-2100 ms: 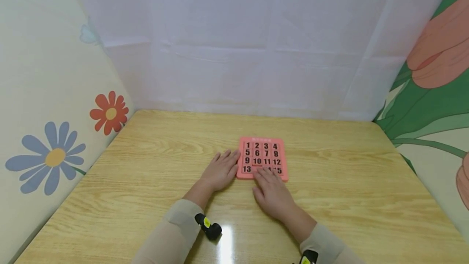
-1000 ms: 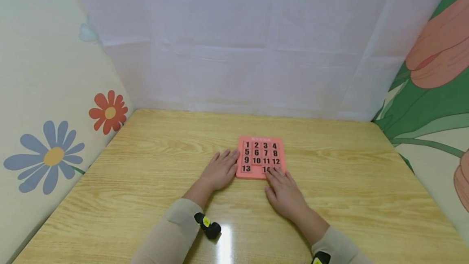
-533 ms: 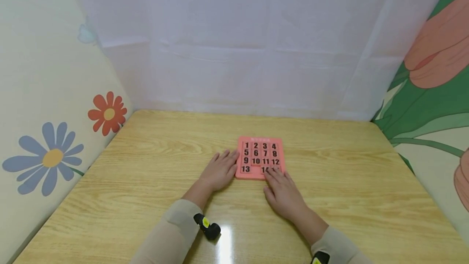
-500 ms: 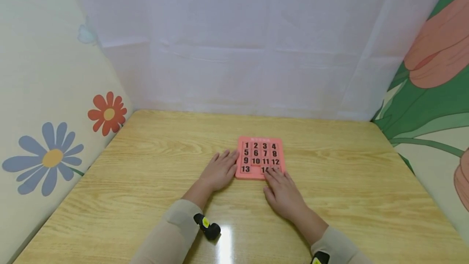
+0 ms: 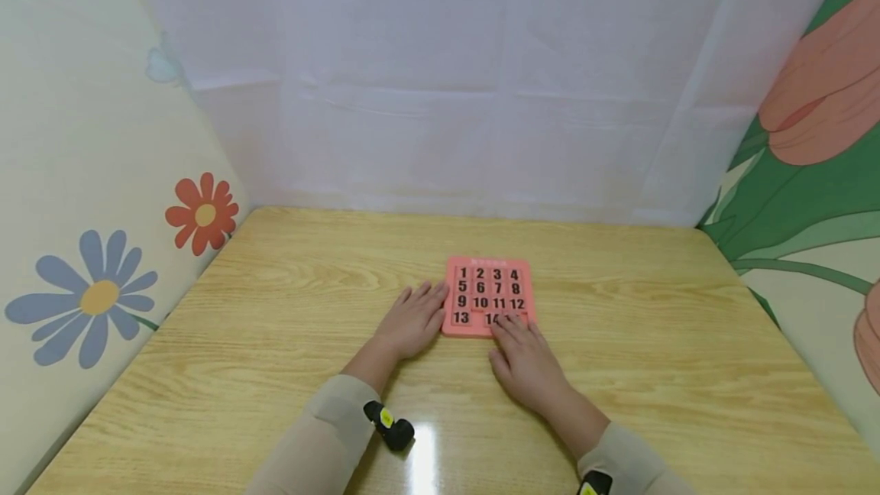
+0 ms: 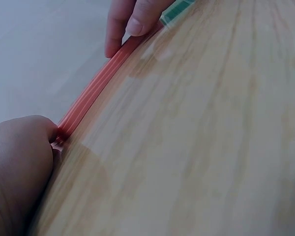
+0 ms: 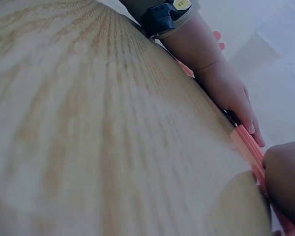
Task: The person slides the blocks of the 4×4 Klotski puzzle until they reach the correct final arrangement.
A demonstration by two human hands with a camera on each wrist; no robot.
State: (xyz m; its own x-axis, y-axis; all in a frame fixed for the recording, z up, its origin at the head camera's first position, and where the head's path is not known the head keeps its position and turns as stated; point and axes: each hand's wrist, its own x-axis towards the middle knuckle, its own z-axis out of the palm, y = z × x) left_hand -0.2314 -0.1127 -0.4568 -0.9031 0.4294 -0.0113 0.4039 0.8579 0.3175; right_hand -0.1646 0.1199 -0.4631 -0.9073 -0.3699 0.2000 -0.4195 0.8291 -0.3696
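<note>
A pink number slide puzzle (image 5: 490,262) lies flat on the table. Tiles 1 to 13 stand in order, and a gap shows between 13 and the 14 tile (image 5: 491,320). My left hand (image 5: 412,323) rests with fingers extended along the puzzle's left edge; in the left wrist view its thumb side (image 6: 22,162) is at the frame's corner. On the lower right, my right hand (image 5: 528,365) touches the bottom-row tiles with its fingertips, fingers fairly straight. Those fingers cover part of the 14 and most of the tile to its right. From the wrist views only the puzzle's pink side (image 7: 248,145) is visible.
The wood-grain table (image 5: 309,266) reaches back to a white cloth (image 5: 481,98). Flower-printed panels (image 5: 103,174) stand on both sides. A black wrist camera (image 5: 392,426) sits on each sleeve.
My right hand first shifted right along the bottom row, then came back slightly left. The 14 tile has slid left, narrowing the gap beside 13. My left hand stays where it was.
</note>
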